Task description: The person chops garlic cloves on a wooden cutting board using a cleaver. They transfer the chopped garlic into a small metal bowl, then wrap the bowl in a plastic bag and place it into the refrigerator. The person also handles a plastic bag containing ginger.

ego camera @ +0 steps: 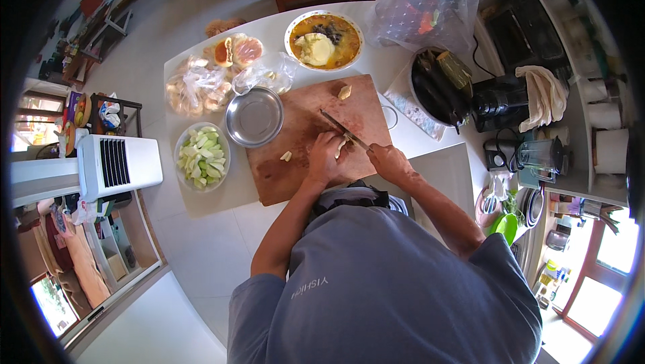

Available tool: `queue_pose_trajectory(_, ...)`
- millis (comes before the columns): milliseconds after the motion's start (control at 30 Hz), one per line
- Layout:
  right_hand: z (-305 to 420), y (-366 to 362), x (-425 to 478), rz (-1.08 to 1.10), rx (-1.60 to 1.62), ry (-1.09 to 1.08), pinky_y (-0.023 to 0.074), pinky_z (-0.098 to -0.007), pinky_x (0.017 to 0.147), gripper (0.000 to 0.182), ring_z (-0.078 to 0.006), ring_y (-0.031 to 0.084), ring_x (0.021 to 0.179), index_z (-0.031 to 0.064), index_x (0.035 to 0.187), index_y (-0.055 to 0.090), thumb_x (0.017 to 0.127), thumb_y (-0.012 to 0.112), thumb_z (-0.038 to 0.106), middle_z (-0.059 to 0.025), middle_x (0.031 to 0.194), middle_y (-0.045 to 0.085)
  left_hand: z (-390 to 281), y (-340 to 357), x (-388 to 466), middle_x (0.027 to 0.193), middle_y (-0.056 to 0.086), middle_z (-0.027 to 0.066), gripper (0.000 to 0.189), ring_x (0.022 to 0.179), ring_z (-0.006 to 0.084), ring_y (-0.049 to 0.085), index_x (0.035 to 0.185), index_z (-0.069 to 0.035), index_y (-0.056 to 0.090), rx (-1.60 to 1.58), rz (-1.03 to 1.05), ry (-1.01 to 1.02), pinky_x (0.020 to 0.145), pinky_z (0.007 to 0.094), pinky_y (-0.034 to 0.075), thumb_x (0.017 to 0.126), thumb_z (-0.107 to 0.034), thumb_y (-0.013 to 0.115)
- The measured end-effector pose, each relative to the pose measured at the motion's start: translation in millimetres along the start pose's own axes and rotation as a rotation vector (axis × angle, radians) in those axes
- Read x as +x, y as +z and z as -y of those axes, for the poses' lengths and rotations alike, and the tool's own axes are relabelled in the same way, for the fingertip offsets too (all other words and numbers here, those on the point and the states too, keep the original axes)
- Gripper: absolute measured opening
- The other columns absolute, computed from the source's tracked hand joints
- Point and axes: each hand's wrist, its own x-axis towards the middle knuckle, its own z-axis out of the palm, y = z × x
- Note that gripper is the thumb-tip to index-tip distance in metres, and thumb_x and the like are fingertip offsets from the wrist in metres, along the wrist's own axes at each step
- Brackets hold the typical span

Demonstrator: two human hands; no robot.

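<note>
My right hand point(390, 163) grips the handle of a kitchen knife point(347, 131), whose blade points up and left over a wooden cutting board point(274, 177). Beside the blade, the curled fingers of my left hand point(325, 156) hold pale food pieces point(341, 147), probably garlic, against the board. The fingers partly hide them. Left of that hand lie peeled garlic cloves point(286, 156). A piece of ginger point(344, 92) rests near the board's far edge. A round steel dish point(254, 116) overlaps the board's left edge.
A bowl of chopped green vegetable point(202, 157) stands left, bagged buns point(196, 86) behind it. Soup fills a large bowl point(322, 41) beyond the board. Right are a pot of eggplants point(438, 86), a plastic bag point(428, 6) and a blender point(539, 155).
</note>
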Motion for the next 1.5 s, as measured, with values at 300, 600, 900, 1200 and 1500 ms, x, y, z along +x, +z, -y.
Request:
queue_pose_trajectory(300, -0.8, 20.2, 8.0, 0.005, -0.056, -0.051, 0.0528, -0.0541, 0.070, 0.022, -0.0449, 0.066, 0.077, 0.0020, 0.092, 0.060, 0.094, 0.051, 0.022, -0.0245, 0.081, 0.067, 12.7, 5.5, -8.3, 0.095, 0.062, 0.0137, 0.019, 0.089, 0.0349, 0.058, 0.091, -0.002, 0.066, 0.074, -0.050, -0.034, 0.078, 0.0424, 0.050, 0.073, -0.001, 0.067)
queue_pose_trajectory(600, 10.7, -3.4, 3.4, 0.007, -0.003, -0.120, 0.0511, -0.0548, 0.069, 0.028, -0.0475, 0.064, 0.074, 0.0002, 0.089, 0.060, 0.097, 0.053, 0.026, -0.0278, 0.076, 0.064, 10.2, 10.0, -10.7, 0.088, 0.057, 0.0134, 0.013, 0.084, 0.0346, 0.055, 0.084, -0.003, 0.062, 0.107, -0.095, -0.070, 0.074, 0.0426, 0.048, 0.072, 0.001, 0.065)
queue_pose_trajectory(900, -4.2, 19.9, 14.4, 0.033, -0.096, -0.152, 0.0519, -0.0542, 0.069, 0.028, -0.0454, 0.065, 0.075, 0.0009, 0.090, 0.061, 0.098, 0.052, 0.026, -0.0258, 0.077, 0.065, 16.5, 8.6, -11.4, 0.084, 0.054, 0.0126, 0.007, 0.079, 0.0344, 0.053, 0.076, -0.003, 0.061, 0.156, -0.057, -0.042, 0.071, 0.0441, 0.047, 0.072, 0.000, 0.065)
queue_pose_trajectory(1200, -11.8, 18.5, 14.7, 0.063, -0.156, -0.210, 0.0522, -0.0544, 0.068, 0.024, -0.0440, 0.065, 0.071, 0.0016, 0.093, 0.061, 0.096, 0.053, 0.024, -0.0237, 0.074, 0.066, 10.6, 5.4, -8.3, 0.086, 0.057, 0.0121, 0.010, 0.082, 0.0336, 0.055, 0.082, -0.003, 0.062, 0.155, -0.061, -0.057, 0.072, 0.0430, 0.048, 0.074, -0.001, 0.067)
queue_pose_trajectory(1500, 1.7, 12.2, 11.3, 0.108, -0.142, -0.210, 0.0528, -0.0547, 0.070, 0.023, -0.0439, 0.066, 0.074, 0.0015, 0.094, 0.062, 0.094, 0.052, 0.022, -0.0254, 0.078, 0.067, 12.1, 1.3, -13.8, 0.087, 0.057, 0.0116, 0.011, 0.083, 0.0330, 0.055, 0.085, -0.003, 0.064, 0.131, -0.058, -0.043, 0.073, 0.0426, 0.048, 0.075, -0.001, 0.068)
